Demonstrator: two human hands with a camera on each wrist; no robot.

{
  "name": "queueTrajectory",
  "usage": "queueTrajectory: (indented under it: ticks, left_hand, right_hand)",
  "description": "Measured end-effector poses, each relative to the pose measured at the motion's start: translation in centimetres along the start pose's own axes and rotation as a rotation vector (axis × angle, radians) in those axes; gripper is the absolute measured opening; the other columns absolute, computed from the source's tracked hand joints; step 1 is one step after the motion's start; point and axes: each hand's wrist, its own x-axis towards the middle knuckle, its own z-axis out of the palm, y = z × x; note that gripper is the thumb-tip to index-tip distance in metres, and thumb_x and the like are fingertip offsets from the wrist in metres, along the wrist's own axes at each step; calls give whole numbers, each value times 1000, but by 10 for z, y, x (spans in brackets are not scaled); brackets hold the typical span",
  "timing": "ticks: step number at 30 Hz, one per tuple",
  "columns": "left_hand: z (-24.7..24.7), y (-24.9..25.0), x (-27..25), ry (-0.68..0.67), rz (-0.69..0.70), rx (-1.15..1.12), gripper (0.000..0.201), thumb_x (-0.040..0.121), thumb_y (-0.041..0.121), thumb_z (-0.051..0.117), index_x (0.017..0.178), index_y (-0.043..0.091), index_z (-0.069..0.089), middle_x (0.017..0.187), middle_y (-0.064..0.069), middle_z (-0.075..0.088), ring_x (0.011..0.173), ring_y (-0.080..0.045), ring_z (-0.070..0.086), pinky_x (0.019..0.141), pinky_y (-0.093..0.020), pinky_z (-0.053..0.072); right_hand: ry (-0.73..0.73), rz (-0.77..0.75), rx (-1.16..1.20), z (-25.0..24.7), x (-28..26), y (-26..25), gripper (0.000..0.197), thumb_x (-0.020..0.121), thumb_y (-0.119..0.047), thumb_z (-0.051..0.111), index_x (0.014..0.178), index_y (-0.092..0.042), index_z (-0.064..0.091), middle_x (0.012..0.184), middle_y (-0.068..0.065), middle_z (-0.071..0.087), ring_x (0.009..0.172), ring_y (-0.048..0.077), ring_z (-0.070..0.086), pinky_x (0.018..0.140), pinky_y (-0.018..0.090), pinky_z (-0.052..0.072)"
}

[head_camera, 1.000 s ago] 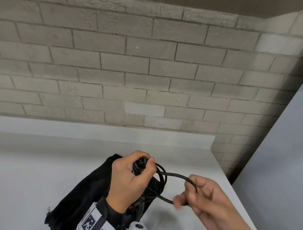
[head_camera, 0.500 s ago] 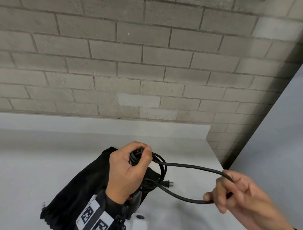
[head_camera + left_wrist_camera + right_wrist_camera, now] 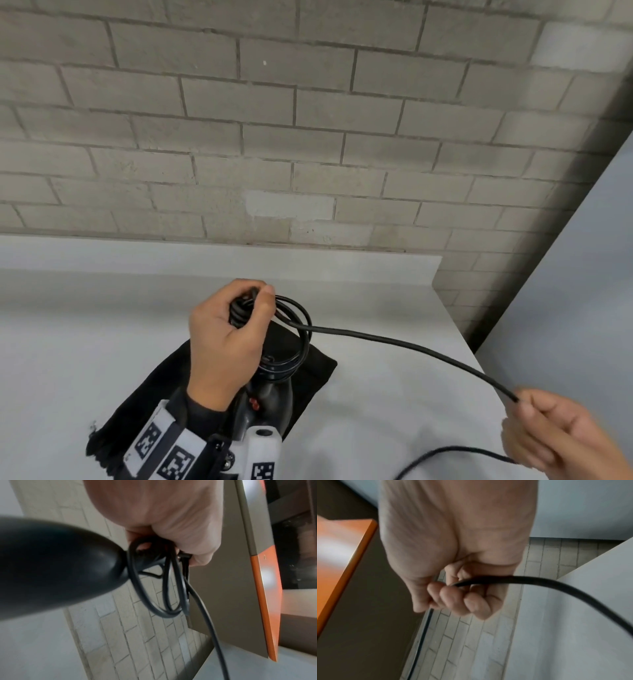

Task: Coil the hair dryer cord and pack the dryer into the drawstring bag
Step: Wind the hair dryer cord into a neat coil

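My left hand (image 3: 233,329) grips a bundle of black cord coils (image 3: 294,342) above the black hair dryer (image 3: 270,401), whose body hangs below the hand; in the left wrist view the dryer (image 3: 56,566) fills the left side and the coils (image 3: 157,582) hang from my fingers. A straight run of cord (image 3: 411,346) stretches right to my right hand (image 3: 544,435), which grips it in curled fingers (image 3: 453,596). More cord (image 3: 452,454) loops back below that hand. The black drawstring bag (image 3: 147,404) lies flat on the white table (image 3: 85,342) beneath the dryer.
A brick wall (image 3: 308,137) rises behind the table. The table's right edge (image 3: 459,329) drops off near my right hand, with a grey panel (image 3: 565,291) beyond. An orange-edged board (image 3: 264,601) shows in the wrist views.
My right hand has pulled the cord out to the right and toward me, so the loop has opened into a long taut run. The left hand still holds the coils.
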Motion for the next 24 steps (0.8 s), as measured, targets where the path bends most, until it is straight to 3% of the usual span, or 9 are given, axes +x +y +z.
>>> queueTrajectory:
  ticks: [3, 5, 7, 8, 13, 16, 18, 21, 24]
  left_hand:
    - [2, -2, -2, 9, 1, -3, 14, 85, 44, 59, 79, 34, 68, 57, 14, 63, 47, 2, 54, 51, -12, 43]
    - [1, -2, -4, -9, 8, 2, 14, 86, 43, 60, 80, 34, 68, 59, 13, 64, 48, 2, 55, 53, -11, 44]
    - [2, 1, -7, -33, 17, 12, 14, 86, 43, 60, 80, 33, 68, 61, 13, 64, 48, 3, 55, 54, -10, 44]
    - [5, 4, -9, -44, 25, 22, 14, 85, 43, 60, 81, 32, 68, 62, 13, 65, 48, 2, 56, 53, -10, 43]
    - [22, 13, -21, -75, 83, 67, 21, 84, 37, 62, 82, 18, 70, 76, 9, 68, 63, -6, 64, 61, -9, 45]
    - [27, 17, -26, -94, 111, 77, 21, 86, 36, 61, 82, 17, 69, 74, 6, 66, 61, -10, 63, 57, -10, 45]
    - [25, 17, -24, -87, 122, 100, 22, 86, 37, 60, 82, 17, 69, 73, 6, 66, 59, -10, 62, 54, -11, 45]
    - [19, 16, -22, -120, 156, 139, 24, 89, 38, 59, 82, 16, 69, 65, 6, 63, 54, -10, 60, 51, -14, 43]
    - [16, 16, -23, -200, 212, 89, 35, 93, 45, 57, 82, 14, 68, 61, 7, 61, 53, -11, 60, 51, -21, 45]
  right_hand:
    - [139, -14, -114, 22, -4, 5, 71, 38, -54, 95, 55, -1, 51, 45, 6, 30, 44, 14, 27, 41, 24, 29]
    - [173, -32, -268, 35, -7, 4, 61, 47, -49, 94, 61, -3, 56, 46, 13, 34, 44, 17, 30, 42, 21, 31]
    - [161, -81, -398, 56, -7, 1, 21, 67, -18, 86, 69, -17, 65, 49, 9, 44, 44, 17, 36, 44, 18, 34]
    - [151, -109, -485, 68, -6, -1, 17, 72, -14, 80, 76, -24, 67, 51, 6, 49, 45, 16, 40, 46, 17, 37]
    - [-38, -214, -712, 128, 9, 3, 34, 77, -31, 78, 97, -47, 56, 90, -12, 66, 46, 4, 46, 53, 18, 41]
    - [-65, -350, -1049, 158, 19, 10, 30, 78, -59, 55, 104, -47, 47, 98, -20, 61, 60, -4, 53, 55, 8, 36]
    - [8, -542, -1288, 169, 22, 2, 20, 85, -53, 51, 100, -40, 55, 83, -17, 62, 59, -2, 55, 48, 10, 39]
    - [18, -841, -1353, 174, 26, -14, 19, 92, -39, 51, 88, -29, 67, 75, -10, 58, 49, 12, 52, 37, 23, 42]
    - [-70, -896, -1219, 169, 34, -35, 14, 96, -37, 54, 95, -29, 66, 81, -13, 57, 58, 6, 50, 49, 22, 44]
